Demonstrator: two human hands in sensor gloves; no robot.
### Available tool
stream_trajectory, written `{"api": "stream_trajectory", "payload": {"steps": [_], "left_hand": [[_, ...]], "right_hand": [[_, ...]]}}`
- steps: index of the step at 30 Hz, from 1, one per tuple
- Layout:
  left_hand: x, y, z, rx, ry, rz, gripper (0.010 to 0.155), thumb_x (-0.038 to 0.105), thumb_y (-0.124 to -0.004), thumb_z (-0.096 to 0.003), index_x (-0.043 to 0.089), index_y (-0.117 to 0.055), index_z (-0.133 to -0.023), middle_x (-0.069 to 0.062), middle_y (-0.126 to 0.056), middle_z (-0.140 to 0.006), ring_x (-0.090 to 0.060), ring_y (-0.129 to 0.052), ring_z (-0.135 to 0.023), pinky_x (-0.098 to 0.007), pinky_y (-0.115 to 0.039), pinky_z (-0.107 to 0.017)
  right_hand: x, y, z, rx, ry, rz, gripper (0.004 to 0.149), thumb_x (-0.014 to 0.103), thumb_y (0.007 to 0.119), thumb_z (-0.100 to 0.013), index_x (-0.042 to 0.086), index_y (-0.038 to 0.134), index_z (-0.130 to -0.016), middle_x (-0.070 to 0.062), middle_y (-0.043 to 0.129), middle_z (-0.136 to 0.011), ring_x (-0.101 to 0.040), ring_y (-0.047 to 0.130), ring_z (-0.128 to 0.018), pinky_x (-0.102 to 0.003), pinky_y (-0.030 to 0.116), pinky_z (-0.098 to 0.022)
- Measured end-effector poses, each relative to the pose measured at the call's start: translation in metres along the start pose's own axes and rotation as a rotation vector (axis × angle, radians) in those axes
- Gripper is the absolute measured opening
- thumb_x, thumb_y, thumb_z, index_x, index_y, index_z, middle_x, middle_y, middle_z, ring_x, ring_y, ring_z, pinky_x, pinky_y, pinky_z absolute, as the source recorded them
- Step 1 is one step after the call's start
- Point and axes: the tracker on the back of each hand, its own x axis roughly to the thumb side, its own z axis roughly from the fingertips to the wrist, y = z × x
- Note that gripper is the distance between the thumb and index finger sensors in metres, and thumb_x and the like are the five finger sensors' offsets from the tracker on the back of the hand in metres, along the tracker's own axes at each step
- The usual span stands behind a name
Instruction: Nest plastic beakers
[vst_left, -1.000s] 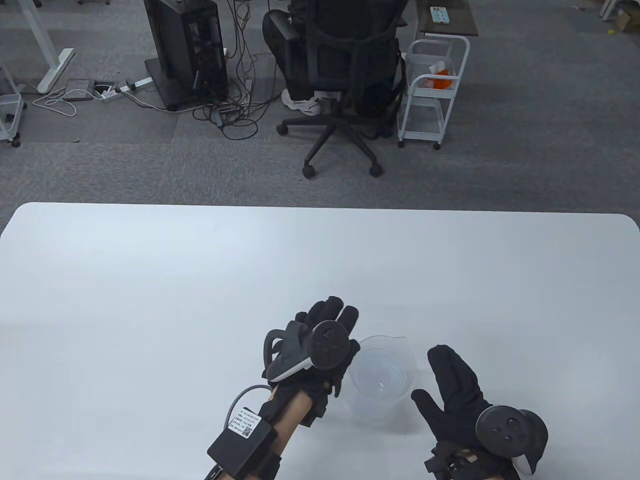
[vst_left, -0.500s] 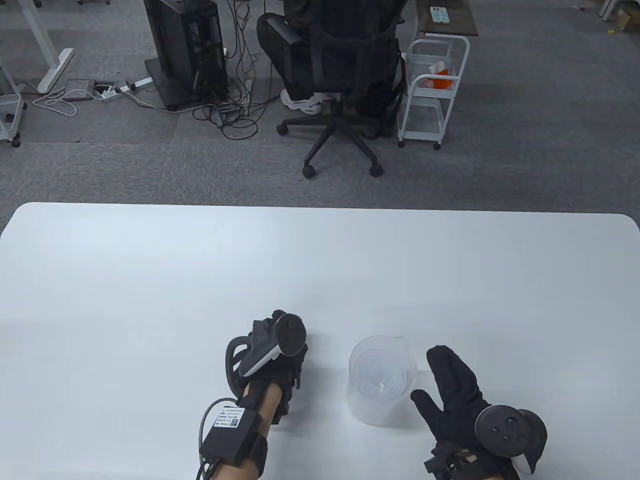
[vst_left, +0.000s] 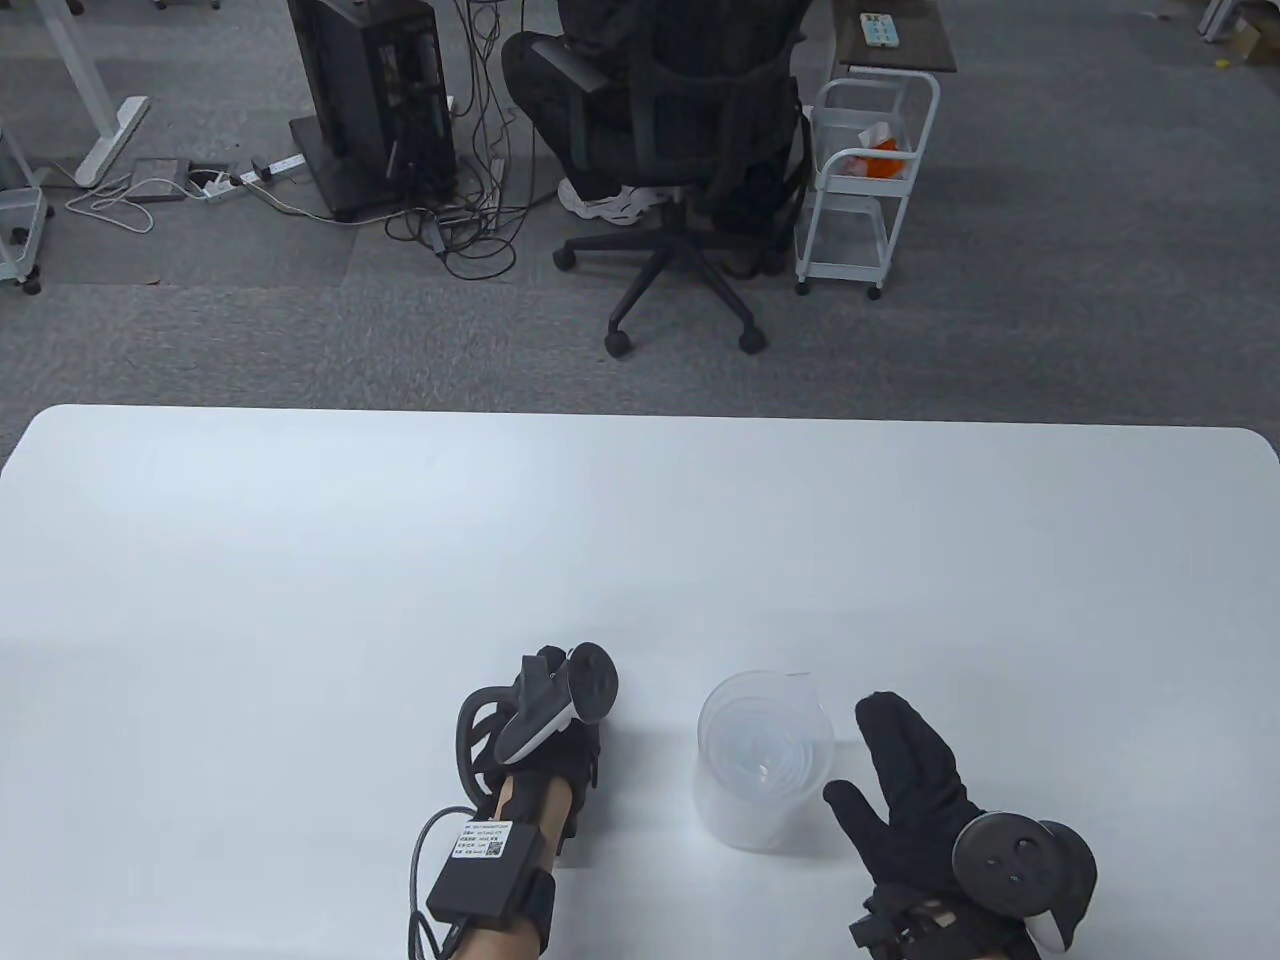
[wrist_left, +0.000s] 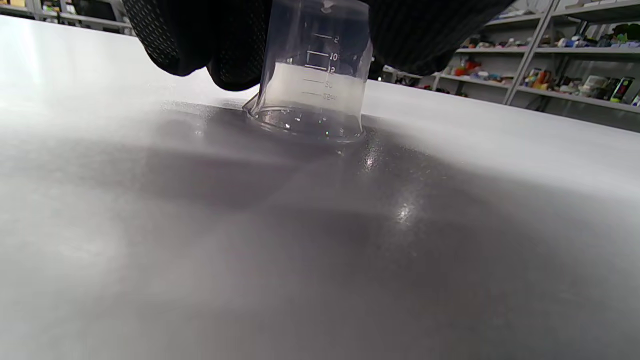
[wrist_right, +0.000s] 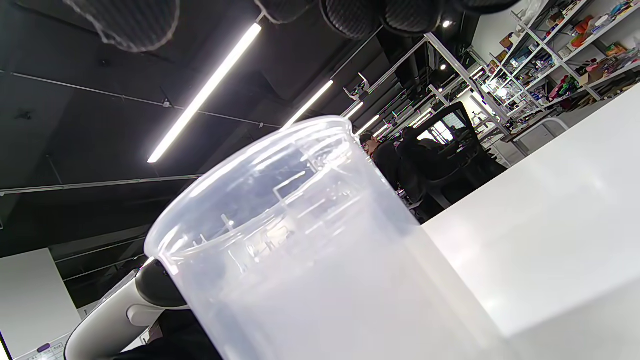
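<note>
A large clear plastic beaker (vst_left: 765, 760) stands on the white table (vst_left: 400, 550) near the front, with smaller beakers nested inside; it fills the right wrist view (wrist_right: 310, 250). My left hand (vst_left: 560, 685) is to its left, turned on its side. In the left wrist view its fingers (wrist_left: 200, 45) wrap the top of a small clear graduated beaker (wrist_left: 315, 75) that stands on the table. The hand hides that beaker from the table view. My right hand (vst_left: 890, 760) lies open just right of the large beaker, fingers spread, holding nothing.
Beyond the table's far edge a person sits in an office chair (vst_left: 690, 150), with a white cart (vst_left: 865, 180) and a computer tower (vst_left: 370, 100) on the floor. Shelves (wrist_left: 550, 60) stand behind the table in the left wrist view.
My left hand has moved left, away from the large beaker, and rolled onto its side. The large beaker and my right hand have stayed put.
</note>
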Motion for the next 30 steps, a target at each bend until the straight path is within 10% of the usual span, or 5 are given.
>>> {"api": "stream_trajectory", "payload": {"steps": [13, 30], "left_hand": [[-0.005, 0.023, 0.017, 0.103, -0.057, 0.185, 0.058, 0.036, -0.068, -0.0458, 0.02, -0.058, -0.101, -0.015, -0.059, -0.104, -0.038, -0.082, -0.084, -0.045, -0.075, -0.058], [0.019, 0.094, 0.093, 0.177, -0.412, 0.84, 0.058, 0.037, -0.067, -0.0476, 0.019, -0.057, -0.102, -0.016, -0.058, -0.104, -0.038, -0.083, -0.084, -0.044, -0.076, -0.058]], "right_hand": [[0.004, 0.001, 0.0, -0.022, -0.035, 0.028, 0.076, 0.055, 0.072, -0.049, 0.009, 0.045, -0.103, -0.023, 0.049, -0.111, -0.051, 0.053, -0.099, -0.065, 0.05, -0.066], [0.072, -0.002, -0.003, -0.088, -0.313, 0.14, 0.075, 0.054, 0.073, -0.049, 0.011, 0.045, -0.103, -0.021, 0.049, -0.112, -0.049, 0.054, -0.099, -0.064, 0.05, -0.068]]}}
